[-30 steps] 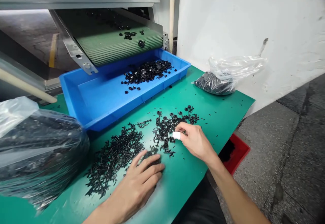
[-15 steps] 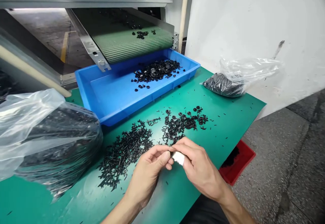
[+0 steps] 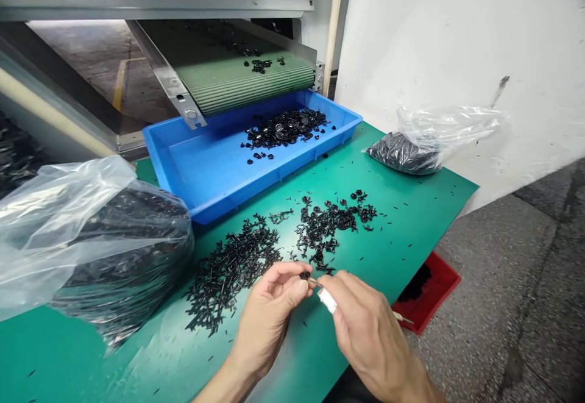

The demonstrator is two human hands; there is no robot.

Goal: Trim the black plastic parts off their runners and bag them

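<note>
Between the thumb and fingertips of my left hand [image 3: 274,305] is a small dark plastic part [image 3: 304,275]. My right hand [image 3: 372,320] is closed round a slim tool [image 3: 315,281], whose narrow tip meets or nearly meets that part; its pale rear end sticks out behind the hand. A white wrapping [image 3: 328,300] shows by the right thumb; whether it sits on the thumb or the tool, I cannot tell. Just beyond the hands lie a pile of thin black branched pieces [image 3: 233,269] and a looser pile of black round and branched parts [image 3: 336,220].
A blue tray [image 3: 219,192] holding black parts stands under the end of a green conveyor belt [image 3: 247,89]. Clear bags of black pieces sit left [image 3: 123,250] and far right [image 3: 406,152] on the green table [image 3: 388,202]. Below the table's right edge is a red bin [image 3: 439,296].
My right hand has drawn slightly back and rolled over, so the tool's tip and rear end now show. The black part in my left fingers has come into view. The camera view has shifted slightly.
</note>
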